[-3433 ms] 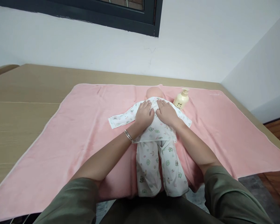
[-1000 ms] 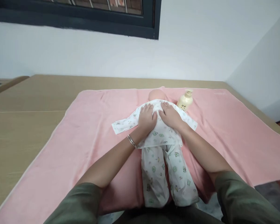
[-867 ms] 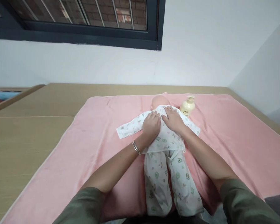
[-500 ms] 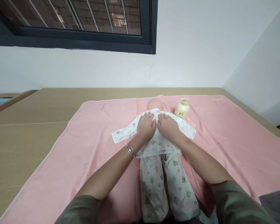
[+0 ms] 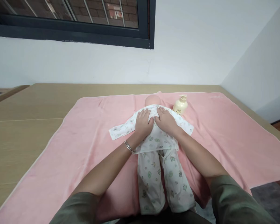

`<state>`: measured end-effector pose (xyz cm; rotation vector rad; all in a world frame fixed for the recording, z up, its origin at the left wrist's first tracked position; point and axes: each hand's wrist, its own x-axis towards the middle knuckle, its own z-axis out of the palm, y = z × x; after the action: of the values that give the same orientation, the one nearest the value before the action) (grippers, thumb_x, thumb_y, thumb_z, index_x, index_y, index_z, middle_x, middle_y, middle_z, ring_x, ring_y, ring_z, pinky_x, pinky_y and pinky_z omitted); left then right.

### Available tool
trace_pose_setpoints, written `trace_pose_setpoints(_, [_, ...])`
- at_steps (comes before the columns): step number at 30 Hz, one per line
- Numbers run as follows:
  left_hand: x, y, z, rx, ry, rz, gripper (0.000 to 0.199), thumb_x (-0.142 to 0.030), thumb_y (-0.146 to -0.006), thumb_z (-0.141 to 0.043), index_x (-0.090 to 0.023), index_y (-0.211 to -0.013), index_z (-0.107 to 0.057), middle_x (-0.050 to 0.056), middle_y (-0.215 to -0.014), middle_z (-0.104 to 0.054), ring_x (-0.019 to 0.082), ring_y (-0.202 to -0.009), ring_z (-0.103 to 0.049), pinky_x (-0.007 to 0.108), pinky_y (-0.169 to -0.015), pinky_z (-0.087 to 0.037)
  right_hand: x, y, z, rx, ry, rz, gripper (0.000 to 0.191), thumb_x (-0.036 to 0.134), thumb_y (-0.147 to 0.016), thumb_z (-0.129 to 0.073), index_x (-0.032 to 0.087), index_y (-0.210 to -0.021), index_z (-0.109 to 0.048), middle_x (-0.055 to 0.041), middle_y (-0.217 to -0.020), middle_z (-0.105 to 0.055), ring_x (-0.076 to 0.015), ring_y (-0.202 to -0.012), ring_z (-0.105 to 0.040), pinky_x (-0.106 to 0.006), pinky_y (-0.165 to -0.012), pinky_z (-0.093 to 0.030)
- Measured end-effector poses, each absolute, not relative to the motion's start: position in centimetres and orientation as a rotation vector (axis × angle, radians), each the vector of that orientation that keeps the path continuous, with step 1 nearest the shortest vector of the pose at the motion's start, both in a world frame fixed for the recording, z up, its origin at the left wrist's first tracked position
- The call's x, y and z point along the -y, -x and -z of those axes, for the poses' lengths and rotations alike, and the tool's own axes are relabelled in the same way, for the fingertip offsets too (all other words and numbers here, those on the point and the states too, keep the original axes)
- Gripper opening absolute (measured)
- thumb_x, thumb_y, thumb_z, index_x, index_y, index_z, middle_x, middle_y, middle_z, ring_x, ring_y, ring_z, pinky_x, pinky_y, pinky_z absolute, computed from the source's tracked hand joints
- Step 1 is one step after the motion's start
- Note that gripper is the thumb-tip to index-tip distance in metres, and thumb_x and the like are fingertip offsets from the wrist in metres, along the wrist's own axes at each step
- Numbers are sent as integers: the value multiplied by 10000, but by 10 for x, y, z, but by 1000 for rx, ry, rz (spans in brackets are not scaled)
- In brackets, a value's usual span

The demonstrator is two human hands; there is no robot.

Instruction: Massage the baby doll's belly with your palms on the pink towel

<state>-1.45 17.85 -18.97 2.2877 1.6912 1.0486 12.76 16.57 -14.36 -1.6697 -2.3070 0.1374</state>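
Observation:
A baby doll lies lengthwise in front of me with its bald head (image 5: 153, 100) at the far end; no face shows. It wears a white long-sleeved top (image 5: 157, 141) and white trousers (image 5: 150, 183), both printed with small green and brown figures. My left hand (image 5: 144, 123) lies flat on the left of the doll's upper torso, fingers stretched out. On the right side of the torso my right hand (image 5: 166, 120) rests the same way, thumbs close together. Neither hand grasps anything. The doll's sleeves spread out to both sides.
A pale yellow pump bottle (image 5: 180, 105) stands right of the doll's head. Beneath everything a pink blanket (image 5: 95, 124) covers much of the wooden surface (image 5: 25, 133). Behind rises a white wall (image 5: 189, 46) with a dark-framed barred window (image 5: 84, 31).
The view has shifted slightly, so the scene sits a little higher and further left. Both hands stay on the doll's torso, with the fingers now lying flatter.

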Motion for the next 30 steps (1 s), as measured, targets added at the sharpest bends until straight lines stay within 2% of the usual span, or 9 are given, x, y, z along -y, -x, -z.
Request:
trace_pose_setpoints(3, [-177, 15, 193, -1640, -2263, -1137, 445, -305, -922, -384, -93, -1245, -605, 154, -1364, -606, 316, -1339, -498, 539, -1177, -349, -176, -133, 147, 2238, 1668, -255, 581, 312, -974, -385, 30, -1481, -369, -168, -1558, -350, -270, -1478, -282, -459, -1241, -181])
trace_pose_setpoints(6, [-176, 16, 194, -1608, -2231, -1188, 427, -311, -930, -382, -122, -1240, -606, 131, -1353, -619, 305, -1328, -508, 548, -1164, -364, -176, -132, 149, 2199, 1679, -237, 574, 308, -973, -371, 43, -1482, -372, -163, -1547, -374, -277, -1465, -304, -479, -1236, -179])
trace_pose_setpoints(11, [-178, 15, 196, -1620, -2199, -1219, 402, -295, -916, -413, -142, -1229, -612, 132, -1344, -623, 295, -1325, -513, 535, -1161, -376, -166, -125, 146, 2217, 1719, -211, 562, 291, -986, -334, 13, -1473, -374, -182, -1536, -385, -303, -1455, -313, -500, -1224, -206])
trace_pose_setpoints(14, [-180, 15, 198, -1659, -2184, -1203, 427, -299, -899, -451, -133, -1270, -581, 154, -1397, -575, 310, -1357, -479, 559, -1171, -354, -158, -120, 144, 2258, 1756, -123, 546, 265, -994, -305, -12, -1457, -386, -221, -1497, -426, -332, -1425, -359, -515, -1192, -265])
trace_pose_setpoints(18, [-179, 15, 195, -1699, -2199, -1172, 434, -310, -882, -494, -108, -1254, -588, 174, -1374, -587, 331, -1342, -493, 563, -1158, -371, -154, -119, 142, 2327, 1742, 22, 522, 240, -996, -302, -62, -1399, -438, -281, -1391, -516, -343, -1363, -442, -462, -1132, -363])
trace_pose_setpoints(21, [-173, 14, 191, -1642, -2290, -1255, 320, -298, -905, -474, -147, -1114, -663, 146, -1224, -686, 288, -1234, -591, 504, -1102, -451, -162, -125, 142, 2320, 1703, -57, 497, 252, -984, -351, -8, -1392, -470, -227, -1437, -497, -318, -1387, -418, -441, -1162, -330])
trace_pose_setpoints(24, [-171, 12, 188, -1599, -2350, -1291, 270, -275, -913, -465, -166, -1016, -690, 131, -1125, -724, 264, -1159, -635, 463, -1064, -486, -169, -130, 142, 2309, 1683, -126, 522, 275, -977, -377, 38, -1440, -421, -177, -1513, -424, -311, -1432, -353, -490, -1193, -266])
trace_pose_setpoints(30, [-175, 14, 191, -1729, -2270, -1176, 401, -299, -879, -496, -126, -1227, -600, 160, -1308, -631, 317, -1276, -543, 531, -1115, -424, -155, -121, 145, 2333, 1729, 132, 468, 255, -1002, -313, -24, -1299, -544, -265, -1300, -593, -331, -1269, -535, -441, -1083, -400])
